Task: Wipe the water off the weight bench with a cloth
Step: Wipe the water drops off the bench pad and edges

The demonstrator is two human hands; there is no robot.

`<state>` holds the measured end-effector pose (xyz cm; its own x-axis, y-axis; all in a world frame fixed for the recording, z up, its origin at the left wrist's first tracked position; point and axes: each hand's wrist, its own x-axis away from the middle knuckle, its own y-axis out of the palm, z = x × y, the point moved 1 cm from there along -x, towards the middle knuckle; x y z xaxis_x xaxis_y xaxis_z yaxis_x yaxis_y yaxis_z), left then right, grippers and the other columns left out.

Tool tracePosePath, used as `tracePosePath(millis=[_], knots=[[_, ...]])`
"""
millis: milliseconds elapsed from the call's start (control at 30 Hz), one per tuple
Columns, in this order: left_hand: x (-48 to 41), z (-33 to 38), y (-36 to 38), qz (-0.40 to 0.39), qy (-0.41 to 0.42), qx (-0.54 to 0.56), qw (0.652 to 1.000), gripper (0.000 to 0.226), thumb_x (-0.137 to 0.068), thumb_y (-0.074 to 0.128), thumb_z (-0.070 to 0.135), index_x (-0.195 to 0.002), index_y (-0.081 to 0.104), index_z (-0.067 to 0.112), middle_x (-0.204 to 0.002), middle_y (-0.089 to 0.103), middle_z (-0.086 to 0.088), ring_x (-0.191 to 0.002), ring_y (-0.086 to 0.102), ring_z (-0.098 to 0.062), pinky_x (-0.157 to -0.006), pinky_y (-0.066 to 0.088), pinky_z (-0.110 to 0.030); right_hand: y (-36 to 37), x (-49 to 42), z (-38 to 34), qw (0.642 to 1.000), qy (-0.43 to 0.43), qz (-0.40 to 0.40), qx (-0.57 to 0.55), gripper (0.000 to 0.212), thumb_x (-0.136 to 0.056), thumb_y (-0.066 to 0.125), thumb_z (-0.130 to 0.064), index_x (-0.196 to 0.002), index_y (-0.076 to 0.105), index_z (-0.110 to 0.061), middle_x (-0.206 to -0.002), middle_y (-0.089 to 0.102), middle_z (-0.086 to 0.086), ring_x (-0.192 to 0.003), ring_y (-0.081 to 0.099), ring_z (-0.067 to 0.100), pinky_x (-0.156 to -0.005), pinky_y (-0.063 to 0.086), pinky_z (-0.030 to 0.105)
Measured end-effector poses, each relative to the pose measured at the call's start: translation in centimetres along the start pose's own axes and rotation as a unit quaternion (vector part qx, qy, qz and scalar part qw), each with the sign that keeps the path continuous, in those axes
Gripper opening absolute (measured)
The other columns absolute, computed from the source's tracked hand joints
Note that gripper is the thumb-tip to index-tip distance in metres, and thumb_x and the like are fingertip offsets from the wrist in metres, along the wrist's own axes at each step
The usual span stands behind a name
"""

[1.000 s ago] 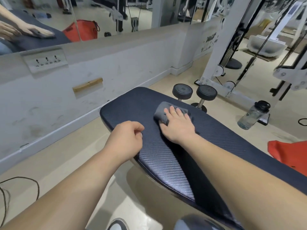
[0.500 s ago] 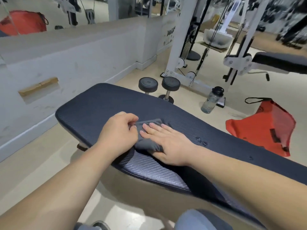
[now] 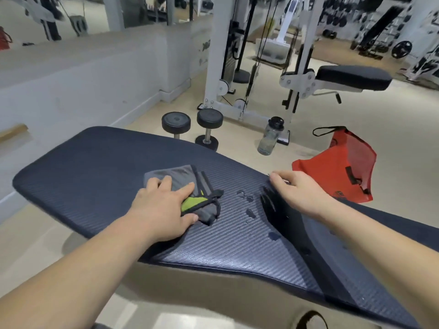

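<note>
A dark blue ribbed weight bench (image 3: 95, 176) runs across the view from left to lower right. A grey cloth (image 3: 183, 178) with a yellow-green patch lies on its middle. My left hand (image 3: 164, 207) presses flat on the cloth, fingers over its near half. Several water drops (image 3: 247, 205) sit on the pad just right of the cloth. My right hand (image 3: 301, 193) rests at the bench's far edge, fingers spread, holding nothing, right of the drops.
Two black dumbbells (image 3: 192, 124) stand on the floor behind the bench. A clear water bottle (image 3: 270, 136) and a red bag (image 3: 342, 167) lie beyond the far edge. A white cable machine (image 3: 221, 67) and another bench (image 3: 351, 77) stand further back. A low grey wall (image 3: 83, 91) runs along the left.
The cloth passed from my right hand to my left hand. My right hand moved off to the right edge of the bench. The view swung right, showing the water drops.
</note>
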<state>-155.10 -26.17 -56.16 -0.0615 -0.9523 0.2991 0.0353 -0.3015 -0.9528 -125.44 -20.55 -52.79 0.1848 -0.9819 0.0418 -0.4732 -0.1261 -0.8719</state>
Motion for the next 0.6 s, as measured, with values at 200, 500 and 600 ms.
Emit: tracePosePath(millis=[200, 500, 600], knots=[[-3.6, 1.1, 0.2, 0.051, -0.057, 0.002, 0.997, 0.061, -0.096, 0.028, 0.067, -0.153, 0.020, 0.049, -0.162, 0.027, -0.004, -0.145, 0.023, -0.034, -0.106, 0.041, -0.049, 0.1, -1.8, 4.2, 0.997, -0.025, -0.038, 0.069, 0.039, -0.103, 0.039, -0.036, -0.070, 0.049, -0.018, -0.073, 0.058, 0.000, -0.075, 0.056, 0.027, -0.070, 0.046, 0.040], [-8.3, 11.4, -0.3, 0.082, -0.006, 0.052, 0.995, 0.053, -0.102, 0.035, 0.049, -0.154, 0.029, 0.039, -0.168, 0.018, 0.004, -0.153, 0.016, -0.032, -0.121, 0.025, -0.051, 0.0, -1.5, 7.4, 0.993, -0.026, -0.061, 0.093, 0.032, -0.099, 0.044, -0.025, -0.114, 0.070, -0.014, -0.123, 0.065, 0.007, -0.119, 0.059, 0.031, -0.100, 0.051, 0.047], [-4.6, 15.8, 1.3, 0.090, 0.159, 0.030, 0.983, 0.053, -0.101, 0.040, 0.048, -0.153, 0.030, 0.044, -0.167, 0.019, 0.014, -0.155, 0.015, -0.021, -0.125, 0.018, -0.040, -0.5, -1.7, 7.1, 0.997, -0.014, -0.048, 0.064, 0.033, -0.095, 0.045, -0.030, -0.115, 0.069, -0.020, -0.123, 0.071, 0.009, -0.117, 0.063, 0.035, -0.096, 0.054, 0.047]])
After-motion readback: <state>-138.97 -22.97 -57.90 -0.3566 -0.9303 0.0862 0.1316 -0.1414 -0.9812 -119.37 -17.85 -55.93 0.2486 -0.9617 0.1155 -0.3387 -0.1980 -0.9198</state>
